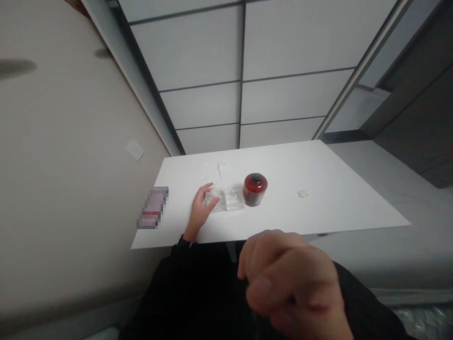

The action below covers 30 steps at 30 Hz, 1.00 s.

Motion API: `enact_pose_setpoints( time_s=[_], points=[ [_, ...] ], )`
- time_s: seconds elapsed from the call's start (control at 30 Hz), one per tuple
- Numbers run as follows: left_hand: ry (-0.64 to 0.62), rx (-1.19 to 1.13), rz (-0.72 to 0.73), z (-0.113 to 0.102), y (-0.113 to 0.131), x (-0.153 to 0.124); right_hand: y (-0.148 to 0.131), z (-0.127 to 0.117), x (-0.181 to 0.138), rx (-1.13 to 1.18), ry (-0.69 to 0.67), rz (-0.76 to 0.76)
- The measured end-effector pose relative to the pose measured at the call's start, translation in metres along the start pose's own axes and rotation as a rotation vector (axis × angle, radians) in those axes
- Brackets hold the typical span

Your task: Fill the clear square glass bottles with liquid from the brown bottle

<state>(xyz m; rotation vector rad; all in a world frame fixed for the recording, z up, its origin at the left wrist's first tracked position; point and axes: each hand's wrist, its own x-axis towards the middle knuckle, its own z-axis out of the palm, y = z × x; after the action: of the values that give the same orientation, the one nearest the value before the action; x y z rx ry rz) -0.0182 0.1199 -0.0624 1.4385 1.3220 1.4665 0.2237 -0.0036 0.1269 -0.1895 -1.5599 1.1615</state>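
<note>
My left hand (201,208) rests on the white table (318,208), its fingers curled round the left end of a clear plastic box (226,199). Just right of the box stands a dark red round jar (255,189) with a black knob on its lid. My right hand (293,283) is raised close to the camera, below the table's front edge, with its fingers curled into a loose fist. What it holds, if anything, is hidden.
A blurred-out flat item (153,213) lies near the table's left edge. A small white scrap (303,193) sits to the right of the jar, and a crumpled clear wrapper (221,168) lies behind the box. A beige wall (63,179) runs along the left.
</note>
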Motion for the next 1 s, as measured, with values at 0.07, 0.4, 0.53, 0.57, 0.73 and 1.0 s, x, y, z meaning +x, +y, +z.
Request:
enact_pose_setpoints(
  time_s=[0.07, 0.4, 0.53, 0.57, 0.73, 1.0],
  points=[
    [0.005, 0.003, 0.005, 0.002, -0.002, 0.001, 0.019, -0.004, 0.006, 0.037, -0.093, -0.033],
    [-0.007, -0.013, -0.066, 0.002, 0.003, 0.003, 0.084, -0.109, 0.029, -0.180, 0.422, -0.012],
    [-0.009, -0.030, -0.086, -0.001, 0.007, 0.002, 0.133, -0.163, 0.058, -0.294, 0.402, 0.209],
    [-0.010, -0.032, -0.089, -0.002, 0.007, 0.002, 0.147, -0.174, 0.065, -0.339, 0.334, 0.269],
    [-0.008, 0.065, -0.104, -0.004, 0.010, -0.005, 0.219, -0.199, 0.108, -0.602, -0.127, 0.493],
    [-0.098, 0.157, -0.118, -0.008, 0.018, -0.017, 0.323, -0.204, 0.166, -0.674, -0.748, 0.245]
  ],
)
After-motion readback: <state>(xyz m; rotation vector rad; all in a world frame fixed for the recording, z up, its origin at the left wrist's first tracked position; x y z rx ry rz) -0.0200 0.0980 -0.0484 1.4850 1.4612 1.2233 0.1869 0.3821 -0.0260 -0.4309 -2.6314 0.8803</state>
